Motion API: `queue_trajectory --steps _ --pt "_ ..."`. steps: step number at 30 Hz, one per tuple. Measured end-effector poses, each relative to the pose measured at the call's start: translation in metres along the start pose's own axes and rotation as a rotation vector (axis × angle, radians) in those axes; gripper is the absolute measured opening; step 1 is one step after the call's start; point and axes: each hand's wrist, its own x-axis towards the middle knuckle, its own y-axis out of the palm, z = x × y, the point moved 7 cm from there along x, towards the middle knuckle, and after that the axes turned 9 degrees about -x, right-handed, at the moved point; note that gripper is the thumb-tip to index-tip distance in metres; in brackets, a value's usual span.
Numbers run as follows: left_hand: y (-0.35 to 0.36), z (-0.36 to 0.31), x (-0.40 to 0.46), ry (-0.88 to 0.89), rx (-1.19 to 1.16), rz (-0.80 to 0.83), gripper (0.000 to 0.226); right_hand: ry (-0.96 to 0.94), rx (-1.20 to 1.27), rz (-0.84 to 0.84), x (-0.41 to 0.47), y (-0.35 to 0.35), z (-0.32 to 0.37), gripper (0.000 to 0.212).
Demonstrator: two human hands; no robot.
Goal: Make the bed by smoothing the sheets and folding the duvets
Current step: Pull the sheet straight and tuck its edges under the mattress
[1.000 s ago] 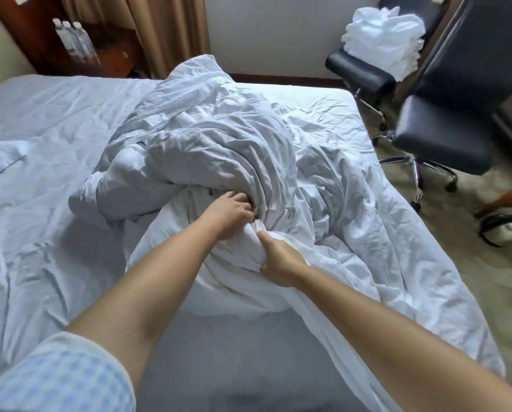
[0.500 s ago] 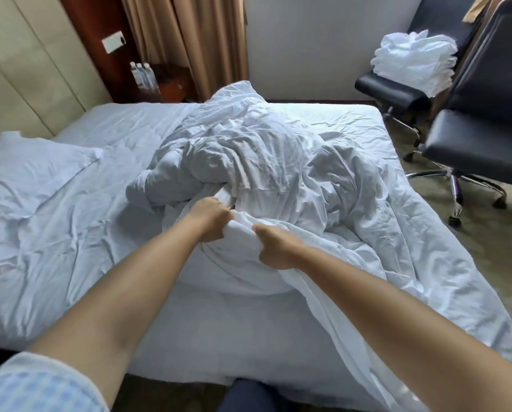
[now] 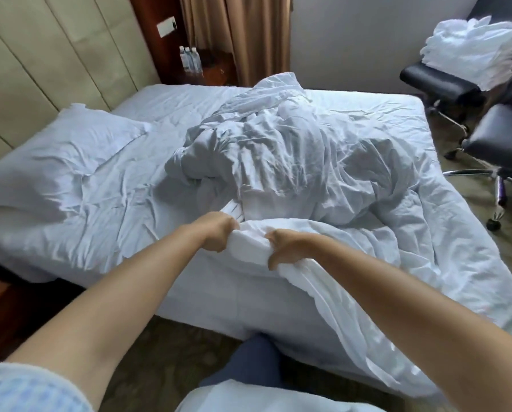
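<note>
hidden: fingertips of left hand [image 3: 219, 231] and right hand [image 3: 287, 248], buried in a duvet [image 3: 308, 162] fold | cut off: office chair [image 3: 498, 138] at right edge; pillow [image 3: 55, 162] at left edge | blurred: both hands | too small: labels on water bottles [image 3: 190, 59]

A padded beige headboard wall [image 3: 40, 60] runs along the left. Brown curtains [image 3: 240, 37] hang beside a plain grey wall [image 3: 353, 40]. Water bottles [image 3: 190, 59] stand on a dark wooden nightstand [image 3: 216, 74]. Two black office chairs [image 3: 498, 135] stand at right on patterned carpet [image 3: 469, 209]; the farther carries folded white linen [image 3: 472, 52].
</note>
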Motion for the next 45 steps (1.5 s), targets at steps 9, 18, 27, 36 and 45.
queue_trajectory --steps 9,18,27,36,45 --pt "-0.038 0.057 0.062 -0.157 -0.932 -0.373 0.034 0.284 0.322 -0.339 0.056 -0.057 -0.042 0.088" --pt "-0.048 0.072 0.138 -0.067 -0.986 0.076 0.024 0.473 0.339 -0.353 0.139 -0.076 -0.027 0.109" --pt "-0.072 0.059 0.202 0.093 -0.83 0.179 0.078 0.478 0.019 -0.564 0.172 -0.137 -0.06 0.063" --pt "-0.123 0.091 0.217 -0.205 -0.338 -0.277 0.016 0.487 -0.353 -0.752 0.172 -0.207 -0.085 0.039" --pt "-0.18 0.171 0.178 -0.441 -0.375 -0.4 0.006 0.802 -0.292 -0.819 0.115 -0.286 -0.181 0.035"
